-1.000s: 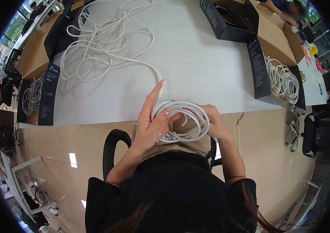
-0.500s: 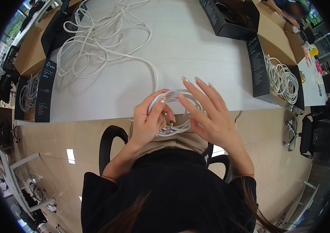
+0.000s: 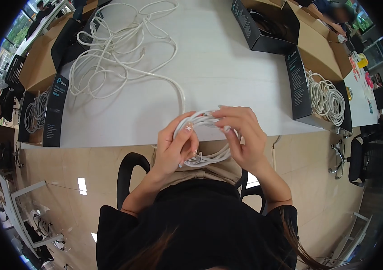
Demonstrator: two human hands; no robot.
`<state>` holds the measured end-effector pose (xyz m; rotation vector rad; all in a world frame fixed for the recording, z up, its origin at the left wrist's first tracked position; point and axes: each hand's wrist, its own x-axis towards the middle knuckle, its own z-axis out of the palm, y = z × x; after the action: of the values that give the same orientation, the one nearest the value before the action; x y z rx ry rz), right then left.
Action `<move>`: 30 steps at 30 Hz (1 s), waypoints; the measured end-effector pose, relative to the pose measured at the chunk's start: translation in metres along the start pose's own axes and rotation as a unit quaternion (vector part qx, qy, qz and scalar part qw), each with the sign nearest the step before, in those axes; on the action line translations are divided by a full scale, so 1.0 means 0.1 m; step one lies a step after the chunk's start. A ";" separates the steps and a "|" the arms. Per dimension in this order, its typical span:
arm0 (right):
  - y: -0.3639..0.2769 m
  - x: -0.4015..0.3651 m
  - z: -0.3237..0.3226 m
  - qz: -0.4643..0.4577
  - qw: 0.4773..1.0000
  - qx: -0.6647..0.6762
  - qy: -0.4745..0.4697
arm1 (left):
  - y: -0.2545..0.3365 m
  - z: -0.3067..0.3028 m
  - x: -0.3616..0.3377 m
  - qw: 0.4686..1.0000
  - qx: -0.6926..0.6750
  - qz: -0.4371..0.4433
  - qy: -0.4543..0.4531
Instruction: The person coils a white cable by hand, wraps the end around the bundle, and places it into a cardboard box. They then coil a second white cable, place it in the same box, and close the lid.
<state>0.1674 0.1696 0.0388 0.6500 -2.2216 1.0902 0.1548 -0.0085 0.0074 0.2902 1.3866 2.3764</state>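
White plastic-looking cable, wound in a coil (image 3: 221, 156) held over the lap, right by the near edge of the table (image 3: 232, 94). My guess: pretty light, bendy but springy, so loops could slide or pop open if the grip goes slack. Left hand (image 3: 169, 148) is closed round the left side, thumb on top — good spot, I'd say, since it pins the whole bundle. Right hand (image 3: 250, 141) has thumb and fingers pinched in on the upper right. Not fragile, I reckon — just don't kink it. One strand (image 3: 182, 92) leads off to a loose tangle (image 3: 109, 44).
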 end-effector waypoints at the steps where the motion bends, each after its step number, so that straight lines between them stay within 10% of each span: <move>1: -0.01 -0.03 0.01 0.052 0.998 0.030 0.022 | -0.01 -0.01 0.00 1.000 0.026 0.000 -0.015; 7: -0.17 0.05 0.21 0.210 0.896 0.289 0.264 | -0.06 0.06 -0.01 0.997 0.063 0.033 -0.035; 15: 0.00 -0.04 0.22 0.020 0.978 -0.093 0.184 | -0.02 0.09 0.02 0.998 0.049 0.037 -0.017; 30: -0.20 0.08 -0.07 0.084 0.996 0.024 -0.024 | 0.20 -0.02 0.12 0.912 0.299 0.266 -0.093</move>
<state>0.1765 0.1630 0.0585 0.5214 -2.3313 1.2266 0.1392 -0.0143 0.0235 1.1567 2.1146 2.1347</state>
